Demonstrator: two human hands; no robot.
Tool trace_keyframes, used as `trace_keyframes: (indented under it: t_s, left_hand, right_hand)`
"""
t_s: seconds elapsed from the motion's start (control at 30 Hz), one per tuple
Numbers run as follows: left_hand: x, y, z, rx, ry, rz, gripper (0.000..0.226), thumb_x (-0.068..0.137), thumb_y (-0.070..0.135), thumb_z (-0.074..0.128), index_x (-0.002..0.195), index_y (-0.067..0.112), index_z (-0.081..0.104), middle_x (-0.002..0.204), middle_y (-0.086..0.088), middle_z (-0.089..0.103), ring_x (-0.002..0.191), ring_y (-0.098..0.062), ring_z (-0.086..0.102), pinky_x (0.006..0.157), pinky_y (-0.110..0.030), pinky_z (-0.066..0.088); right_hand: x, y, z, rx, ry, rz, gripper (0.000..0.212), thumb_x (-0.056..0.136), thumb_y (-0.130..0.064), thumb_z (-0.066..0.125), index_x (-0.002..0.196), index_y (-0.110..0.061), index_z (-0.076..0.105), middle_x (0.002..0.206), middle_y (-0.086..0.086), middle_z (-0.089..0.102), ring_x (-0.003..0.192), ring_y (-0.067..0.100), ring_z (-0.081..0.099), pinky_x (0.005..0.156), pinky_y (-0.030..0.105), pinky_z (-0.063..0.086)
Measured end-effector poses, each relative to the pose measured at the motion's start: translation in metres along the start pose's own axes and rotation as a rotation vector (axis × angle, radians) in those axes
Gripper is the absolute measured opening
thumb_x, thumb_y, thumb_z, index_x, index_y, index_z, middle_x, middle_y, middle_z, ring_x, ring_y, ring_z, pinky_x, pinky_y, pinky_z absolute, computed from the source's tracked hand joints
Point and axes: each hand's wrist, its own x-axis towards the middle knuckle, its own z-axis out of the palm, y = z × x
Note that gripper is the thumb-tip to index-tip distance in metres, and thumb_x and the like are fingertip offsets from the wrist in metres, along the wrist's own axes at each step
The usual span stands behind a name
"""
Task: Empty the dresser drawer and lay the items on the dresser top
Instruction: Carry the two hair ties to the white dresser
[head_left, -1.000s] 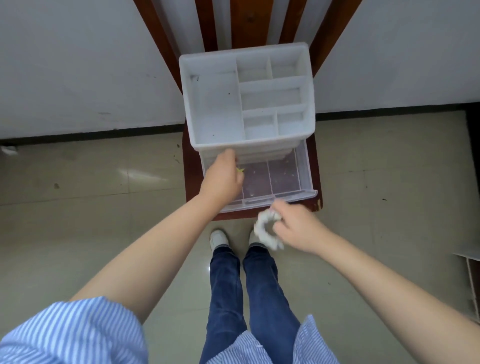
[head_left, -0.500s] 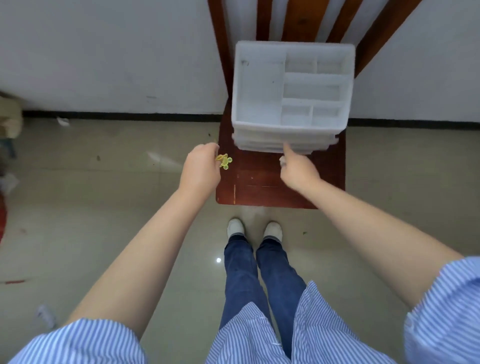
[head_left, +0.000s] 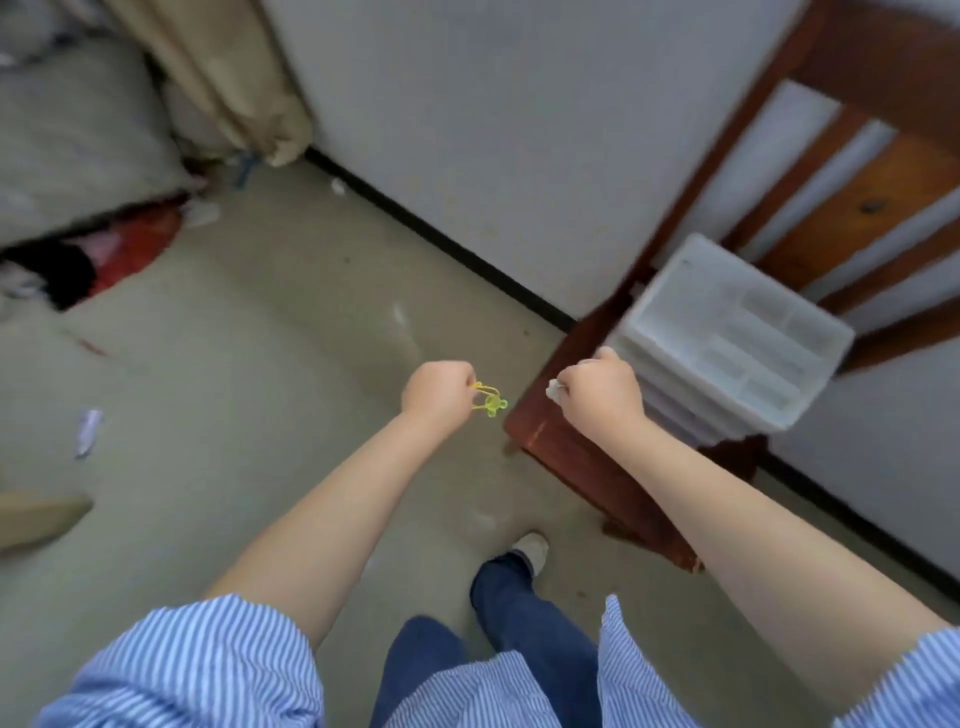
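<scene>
A small white plastic dresser (head_left: 727, 338) with a compartmented top stands on a wooden chair seat (head_left: 571, 447) at the right; its drawers look pushed in. My left hand (head_left: 439, 392) is fisted over the floor left of the chair, holding a yellow hair tie (head_left: 489, 401) that sticks out to the right. My right hand (head_left: 602, 392) is closed in front of the dresser's lower drawers, and a bit of a white scrunchie (head_left: 554, 389) shows at its left side. The view is blurred.
The wooden chair back (head_left: 857, 197) rises at the right against a white wall. A heap of bags and cloth (head_left: 78, 156) lies at the upper left. Scraps of paper (head_left: 87, 431) lie on the tiled floor. My legs and a shoe (head_left: 530, 551) are below.
The view has swung left, so the dresser now sits at the right. The drawer, open a second ago, is shut. Both hands have drawn back from the dresser, each keeping its item.
</scene>
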Motion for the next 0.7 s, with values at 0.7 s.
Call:
trace_keyframes:
  t_s: [0.7]
  left_hand:
    - [-0.62, -0.449, 0.022, -0.051, 0.594, -1.075, 0.025, 0.096, 0.021, 0.042, 0.107, 0.008, 0.06, 0.116, -0.012, 0.061, 0.116, -0.028, 0.049, 0.087, -0.037, 0.048]
  right_hand:
    - [-0.369, -0.634, 0.041, -0.252, -0.128, -1.391, 0.026, 0.083, -0.013, 0.052, 0.058, -0.01, 0.057, 0.095, 0.016, 0.071, 0.088, 0.032, 0.066, 0.052, 0.021, 0.034]
